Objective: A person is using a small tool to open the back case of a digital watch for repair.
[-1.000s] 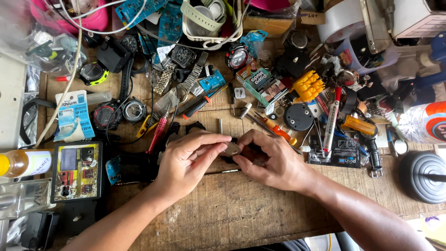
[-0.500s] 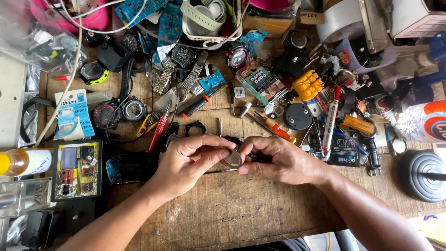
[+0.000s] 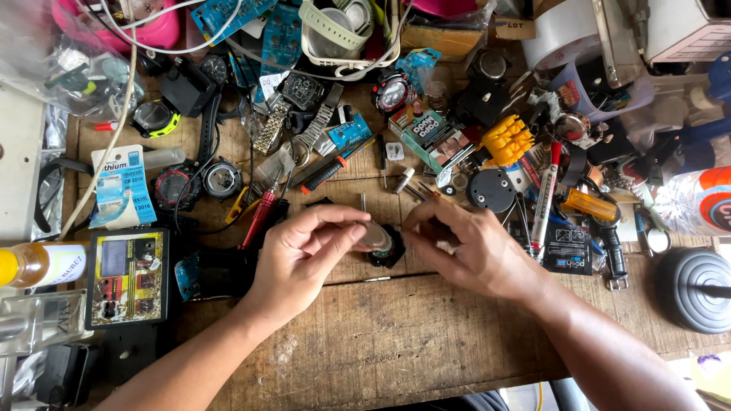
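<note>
Pinched between the thumb and fingertips of the left hand (image 3: pixel 301 255) is a small round metal disc (image 3: pixel 376 236), likely a watch case back, tilted with its face half toward the camera; that grip is pressed together on the disc's rim. Half a second ago both hands were closed together over the piece, so it was barely visible; now the right hand (image 3: pixel 472 247) has drawn slightly off to its side, its fingers curled loosely and touching only the far edge of the black watch body (image 3: pixel 387 255), which lies on the desk (image 3: pixel 396 335) just under the disc. So the disc appears to have come away from the watch and hangs above it, apart from the case, and the two parts now look separated. Whether the right-hand grip pinches any small tool cannot be told. Around them, a red-handled tool (image 3: pixel 257 219) lies just left of the left hand, a yellow-framed tester box (image 3: pixel 127 275) further left, and a round black puck (image 3: pixel 491 189) sits beyond the right hand.
</note>
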